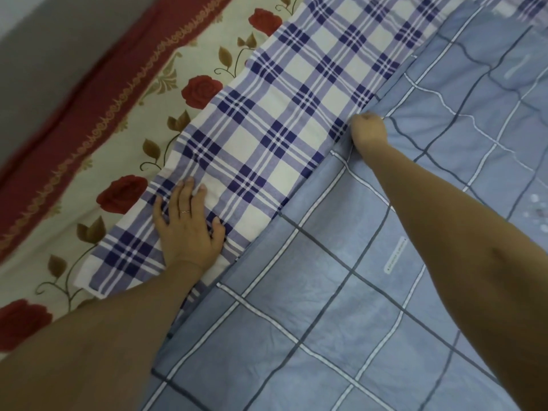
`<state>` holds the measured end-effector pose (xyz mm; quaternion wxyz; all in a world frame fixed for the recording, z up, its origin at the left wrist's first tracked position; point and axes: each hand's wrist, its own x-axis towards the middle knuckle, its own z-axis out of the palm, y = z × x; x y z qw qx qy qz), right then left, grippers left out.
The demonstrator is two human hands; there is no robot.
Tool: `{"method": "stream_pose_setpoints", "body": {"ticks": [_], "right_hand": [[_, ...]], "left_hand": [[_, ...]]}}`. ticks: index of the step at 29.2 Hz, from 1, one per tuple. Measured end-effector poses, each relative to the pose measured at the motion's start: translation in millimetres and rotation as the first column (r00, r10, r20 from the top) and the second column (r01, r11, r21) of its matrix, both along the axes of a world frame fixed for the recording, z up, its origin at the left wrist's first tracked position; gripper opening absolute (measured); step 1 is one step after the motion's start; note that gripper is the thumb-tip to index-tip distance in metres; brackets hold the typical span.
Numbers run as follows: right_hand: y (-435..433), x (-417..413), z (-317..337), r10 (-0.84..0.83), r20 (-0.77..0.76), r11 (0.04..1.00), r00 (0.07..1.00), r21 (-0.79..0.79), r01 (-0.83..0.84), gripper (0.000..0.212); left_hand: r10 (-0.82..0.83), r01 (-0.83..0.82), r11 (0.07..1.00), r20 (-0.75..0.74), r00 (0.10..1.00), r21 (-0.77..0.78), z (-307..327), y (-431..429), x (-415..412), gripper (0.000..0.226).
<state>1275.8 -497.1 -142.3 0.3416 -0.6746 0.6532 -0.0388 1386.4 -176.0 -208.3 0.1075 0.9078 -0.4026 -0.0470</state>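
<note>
The right hand (369, 132) is clenching around the edge of the slate-blue padded cotton quilt gridded with white and dark lines (341, 307). The quilt is covering the right side of the bed and overlapping the long side of the navy-and-white plaid woven cloth (281, 120). The left hand (188, 225) is lying flat with fingers spread, pressing that plaid cloth onto the cream bedsheet printed with red roses (142, 120). A sharp tug on the quilt edge is likely to be dragging the thin plaid layer along and bunching it, since only one palm near its lower end is pinning it and the far end is lying free to skew. The quilt is looking soft and faintly creased, while the plaid is looking thin and smooth, forming a long straight-edged band. The sheet's dark red patterned border (98, 93) is running along the outer side.
</note>
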Motion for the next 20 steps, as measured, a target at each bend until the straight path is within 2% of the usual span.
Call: {"method": "stream_pose_setpoints", "body": {"ticks": [2,4,5,7,9,11,13,16,20], "right_hand": [[2.3,-1.6,-5.4,0.076,-0.038,0.996,0.996,0.055,-0.074,0.024],[4.1,-5.5,-12.4,0.169,-0.179,0.982,0.969,0.11,-0.151,0.026],[5.1,-5.8,-12.5,0.174,-0.261,0.984,0.95,0.074,-0.161,0.033],[0.2,-4.6,-6.5,0.087,-0.387,0.972,0.918,-0.167,-0.163,0.044],[-16.8,-2.5,-6.1,0.05,-0.4,0.93,0.915,-0.315,-0.188,0.05],[-31.9,7.2,-11.8,0.095,-0.415,0.952,0.905,-0.227,-0.204,0.063],[-35.6,16.1,-17.5,0.066,-0.431,0.985,0.9,-0.115,-0.128,0.069],[-33.4,20.1,-27.3,-0.041,-0.437,0.99,0.899,-0.142,-0.023,0.059],[-51.7,15.9,-29.4,-0.102,-0.303,0.989,0.947,-0.135,0.064,0.046]], "left_hand": [[-0.005,0.005,1.0,0.0,1.0,0.004,-0.2,0.6,0.1,0.058],[-0.003,0.003,1.0,-0.001,1.0,0.001,-0.4,0.4,-0.1,0.058],[-0.002,0.002,1.0,-0.001,1.0,-0.003,-0.5,0.5,0.2,0.059],[-0.005,0.005,1.0,0.0,1.0,-0.013,-0.4,0.3,1.1,0.059],[-0.011,0.011,1.0,0.004,1.0,-0.021,-1.3,-1.2,1.5,0.059],[-0.009,0.009,1.0,0.005,1.0,-0.012,-4.5,-0.6,1.2,0.059],[-0.013,0.013,1.0,0.004,1.0,-0.003,-5.6,0.6,1.0,0.059],[-0.011,0.011,1.0,0.0,1.0,0.002,-6.1,2.1,2.3,0.06],[0.0,0.0,1.0,0.012,1.0,0.004,-6.7,0.1,2.1,0.06]]}}
